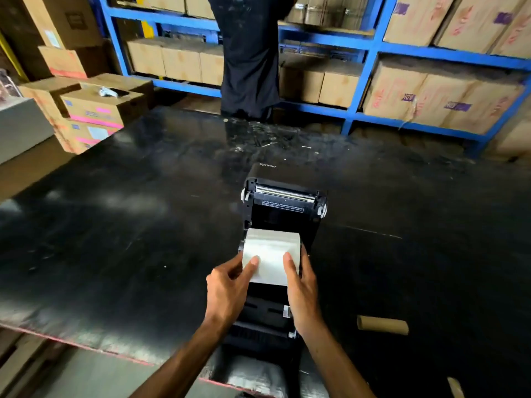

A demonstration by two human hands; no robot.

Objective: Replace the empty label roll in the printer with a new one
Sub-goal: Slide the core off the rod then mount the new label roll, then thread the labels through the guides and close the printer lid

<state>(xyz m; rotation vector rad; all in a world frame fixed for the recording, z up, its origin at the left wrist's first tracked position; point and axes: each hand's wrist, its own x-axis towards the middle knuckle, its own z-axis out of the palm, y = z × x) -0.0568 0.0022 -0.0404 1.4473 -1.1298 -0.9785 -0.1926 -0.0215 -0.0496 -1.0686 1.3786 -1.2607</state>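
We see a wide black surface [143, 225] filling most of the frame, scuffed and glossy. Behind it, across the top of the frame, stands a blue shelf rack [370, 53] loaded with cardboard boxes [431, 93], and a person in dark trousers [250, 67] stands at top centre. More boxes are stacked at upper left [94, 107].

At centre sits the black printer [283, 202], its lid thrown open and leaning away from us toward the top of the frame, with the print bar showing across the lid's width. The body runs lengthwise from the lower centre of the frame upward.

In the open bay lies the new label roll [271, 248], white, its long axis running left to right across the printer. A loose sheet of label stock comes off it toward the bottom of the frame.

Our left hand [230, 285] pinches the left part of that sheet, thumb on top; our right hand [301, 288] holds its right edge, thumb on top too. Each grip is closed on the paper.

At lower right, well apart from the printer, lies the empty cardboard core [382, 325], its long axis pointing left to right, tilted slightly downward at the right end.
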